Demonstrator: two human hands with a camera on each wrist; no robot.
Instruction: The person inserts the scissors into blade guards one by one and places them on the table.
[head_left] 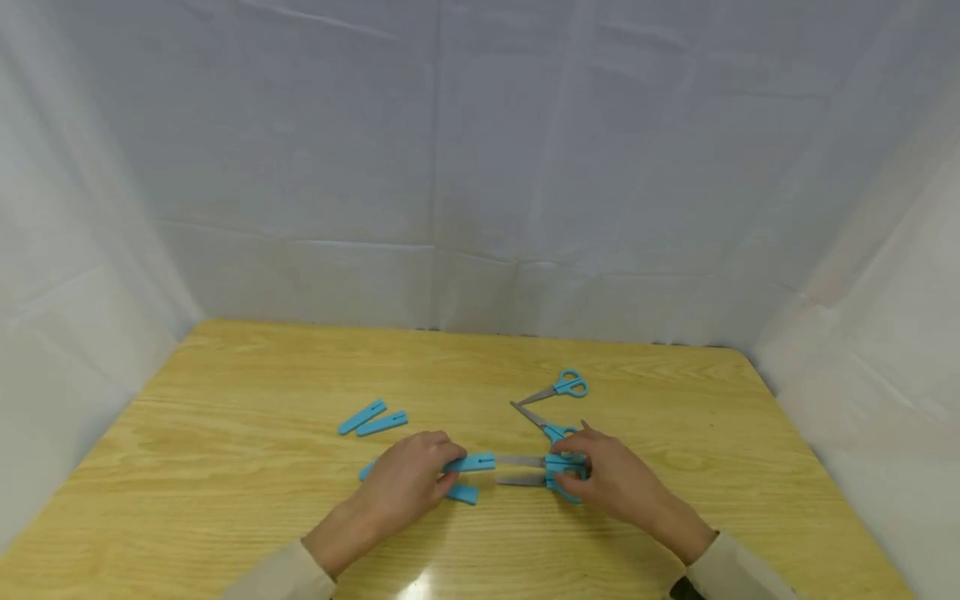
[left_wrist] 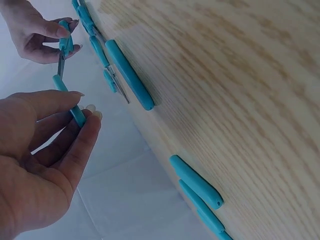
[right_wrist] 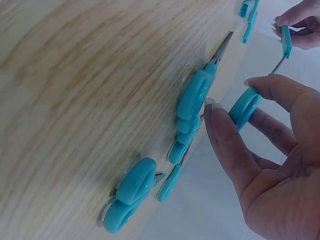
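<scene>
My left hand point(head_left: 411, 473) pinches a light-blue blade sheath point(head_left: 476, 462) between thumb and fingers, its slotted end facing right. Opposite it, my right hand point(head_left: 611, 477) holds a pair of blue-handled scissors point(right_wrist: 245, 106) by the finger loops. Their closed blades point(head_left: 519, 460) point left, tips right at the sheath's mouth. Both appear raised off the wood in the wrist views. Just in front lies a second pair of scissors point(head_left: 521, 481), parallel to the held one, its handle partly behind my right fingers. Another sheath point(head_left: 462, 495) lies partly hidden below my left hand.
Two loose sheaths point(head_left: 372, 422) lie to the left on the wooden table point(head_left: 247, 400). Behind my right hand are more scissors point(head_left: 570, 383), one pair point(head_left: 553, 431) partly covered by it. A blue end point(head_left: 366, 472) shows beside my left hand. White sheeting point(head_left: 480, 167) surrounds the table.
</scene>
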